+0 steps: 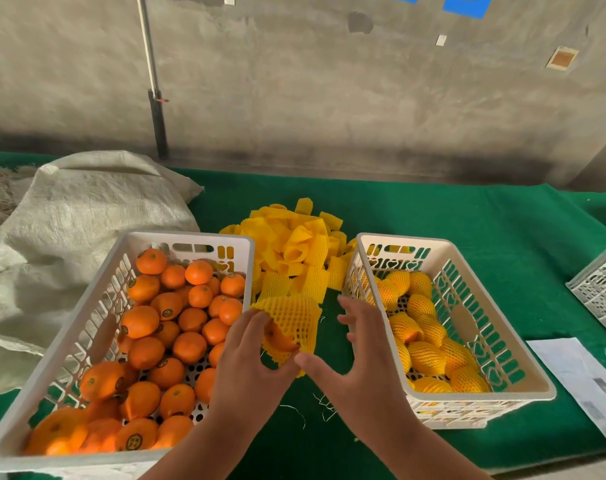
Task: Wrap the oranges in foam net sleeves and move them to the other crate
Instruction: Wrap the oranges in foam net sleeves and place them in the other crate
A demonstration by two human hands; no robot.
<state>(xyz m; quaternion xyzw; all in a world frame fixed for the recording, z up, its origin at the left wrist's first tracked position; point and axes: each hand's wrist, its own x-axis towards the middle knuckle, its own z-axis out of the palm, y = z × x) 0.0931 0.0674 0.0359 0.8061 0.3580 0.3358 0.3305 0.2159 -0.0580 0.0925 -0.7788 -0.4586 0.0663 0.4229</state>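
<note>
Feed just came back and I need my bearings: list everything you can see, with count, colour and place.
left crate: one, white, near left, holds many bare oranges
right crate: one, white, near right, holds net-wrapped oranges
loose sleeves: a pile, yellow, between the crates, farther back
held orange: one, partly in a yellow sleeve
sack: one, off-white, far left
third crate: one, white, right edge
paper: one sheet, white, near right
table cloth: green
left hand: holds the sleeved orange
right hand: open, beside it
</note>
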